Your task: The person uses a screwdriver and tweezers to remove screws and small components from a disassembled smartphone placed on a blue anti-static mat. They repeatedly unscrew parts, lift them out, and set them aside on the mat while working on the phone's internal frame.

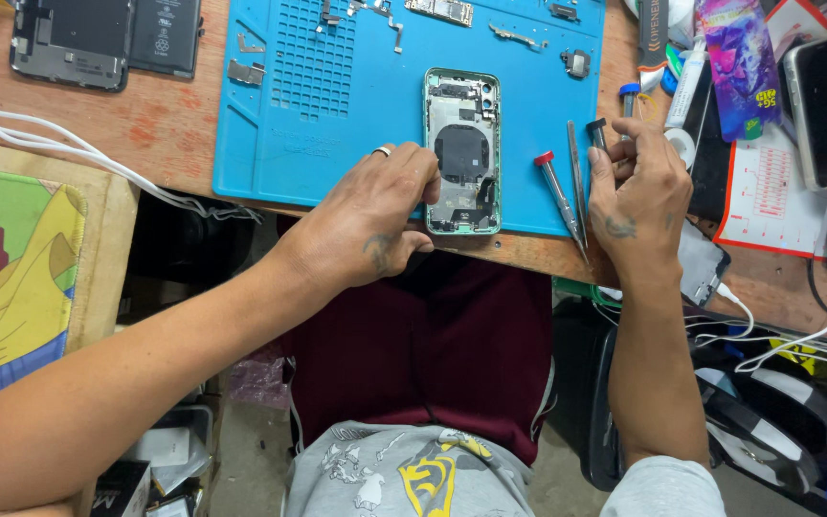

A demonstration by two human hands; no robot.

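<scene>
Green-edged, the opened phone (462, 151) on the blue mat (337, 124) looks light and fragile to me; my left hand (375, 220) steadies its left edge with loosely curled fingers, while my right hand (636, 187), right of the phone, pinches something small I cannot make out.

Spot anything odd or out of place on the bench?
Mostly orderly. The opened phone shell lies square on the blue mat, but the red-capped screwdriver and tweezers overhang the mat's near edge.

A worn wooden bench (174, 124) carries a blue work mat (337, 144) at its centre. White cables (98, 158) lie at nine o'clock, a dark phone (823, 110) at three.
</scene>
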